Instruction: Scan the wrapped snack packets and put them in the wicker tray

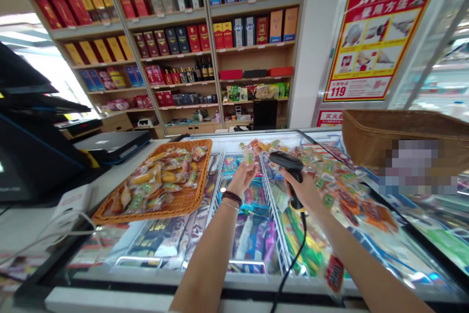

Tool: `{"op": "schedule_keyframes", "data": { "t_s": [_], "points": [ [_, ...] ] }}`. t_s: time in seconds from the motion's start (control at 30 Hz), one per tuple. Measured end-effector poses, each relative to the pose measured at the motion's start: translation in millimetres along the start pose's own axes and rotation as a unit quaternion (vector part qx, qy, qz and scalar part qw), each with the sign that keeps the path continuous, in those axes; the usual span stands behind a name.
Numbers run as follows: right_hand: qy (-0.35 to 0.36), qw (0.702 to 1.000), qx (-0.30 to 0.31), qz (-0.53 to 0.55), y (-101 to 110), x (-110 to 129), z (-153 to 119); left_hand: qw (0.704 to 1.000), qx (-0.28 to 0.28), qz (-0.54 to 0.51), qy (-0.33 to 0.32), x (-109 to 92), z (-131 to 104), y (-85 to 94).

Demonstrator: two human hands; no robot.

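Two bare forearms reach up from the bottom edge, nearest the camera, over a freezer (146, 298) holding colorful packs. At far left is a dark machine (32, 156); right of it, an orange wicker tray (185, 199) carries wrapped snacks (146, 188). Near center, the left hand (244, 177), with a beaded bracelet (232, 198) at its wrist, has its fingertips closed on a small clear packet (249, 157) with a green label. Just right, the right hand (305, 190) is wrapped around the handle of a black scanner (289, 162), its cord (301, 239) trailing down. Loose packets (328, 199) spread right of center, toward a brown basket (362, 132). Behind, boxed goods line upper-left and upper-center shelves (164, 17); a red poster (394, 3) hangs upper right.
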State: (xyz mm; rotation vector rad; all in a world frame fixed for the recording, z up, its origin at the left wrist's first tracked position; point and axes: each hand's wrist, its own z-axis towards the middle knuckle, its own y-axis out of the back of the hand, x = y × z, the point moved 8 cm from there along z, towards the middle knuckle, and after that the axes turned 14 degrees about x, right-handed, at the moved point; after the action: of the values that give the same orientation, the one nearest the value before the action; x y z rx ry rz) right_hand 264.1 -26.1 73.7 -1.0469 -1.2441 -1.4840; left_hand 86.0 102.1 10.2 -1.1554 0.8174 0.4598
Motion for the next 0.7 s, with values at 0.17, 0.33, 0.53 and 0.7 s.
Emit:
{"op": "schedule_keyframes", "data": {
  "t_s": [0.17, 0.33, 0.53, 0.7],
  "points": [
    [0.018, 0.997, 0.048, -0.049, -12.6, 2.7, -2.4, 1.0, -0.011, -0.019, -0.004, -3.0, -1.9, -0.5],
    [-0.005, 0.992, 0.076, -0.1, -22.4, -0.4, -5.8, 0.999, -0.023, -0.024, -0.027, -2.4, -1.2, 7.1],
    [-0.008, 0.984, 0.079, -0.161, -28.3, 5.7, -10.0, 0.997, -0.038, -0.041, -0.056, -9.2, -0.1, 12.9],
    [0.001, 0.971, 0.074, -0.226, -31.4, 12.8, -12.4, 0.994, -0.059, -0.043, -0.076, -16.0, -0.8, 20.8]
  ]
}}
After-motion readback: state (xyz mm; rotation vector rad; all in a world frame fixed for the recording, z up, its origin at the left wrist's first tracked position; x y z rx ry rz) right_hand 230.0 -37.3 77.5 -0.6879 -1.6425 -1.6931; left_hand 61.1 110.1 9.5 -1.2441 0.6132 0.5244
